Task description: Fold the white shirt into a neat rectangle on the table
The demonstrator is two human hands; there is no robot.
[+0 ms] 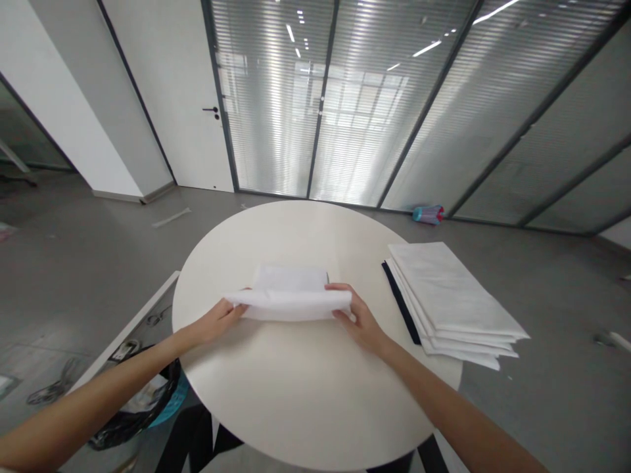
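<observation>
- Partly folded white cloth [290, 295] lying near the middle of the round white table [296, 407], its near edge lifted clear of the tabletop and doubled toward the far side.
- Judged as mid-fold: one layer raised and carried over, not yet laid flat or smoothed; at least that pressing-down left on this piece.
- Stack of folded white cloths [453, 299] resting at the table's right edge, well apart from the hands, with a dark piece [400, 303] showing under its left side.
- Left hand [217, 320] closed in a pinch on the cloth's left end, fingers hidden under the lifted edge, forearm reaching in low from the lower left.
- Right hand [359, 318] clamped on the right end, thumb on top of the fold, fingers curled beneath, wrist bent slightly inward.
- Both arms extended, hands level with each other, the lifted edge held taut between them.
- Black bin bag [148, 407] on the floor beside the table, at the left.
</observation>
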